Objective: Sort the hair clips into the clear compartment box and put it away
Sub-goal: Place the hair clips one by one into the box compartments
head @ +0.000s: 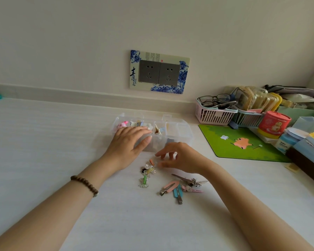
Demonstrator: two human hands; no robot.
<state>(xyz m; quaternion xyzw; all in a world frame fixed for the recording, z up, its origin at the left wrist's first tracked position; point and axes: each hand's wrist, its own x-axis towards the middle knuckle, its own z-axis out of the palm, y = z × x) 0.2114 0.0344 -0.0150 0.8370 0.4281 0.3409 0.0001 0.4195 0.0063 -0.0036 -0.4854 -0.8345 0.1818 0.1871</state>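
Observation:
The clear compartment box (179,132) stands open on the white table, with small clips in its left and middle cells. My left hand (129,144) lies flat on the box's front left part, fingers spread, holding nothing. My right hand (179,157) hovers just in front of the box, fingers apart and curled down over a small orange clip (151,161). Below it lies a cluster of tiny clear and green clips (145,175). Further right lie a pink clip (169,186), a blue clip (178,193) and silver clips (190,180).
A green mouse mat (243,142) lies right of the box. Behind it stand a pink basket (213,114) with glasses, a red canister (273,124) and crowded boxes along the right edge. A wall socket (159,72) sits above the box.

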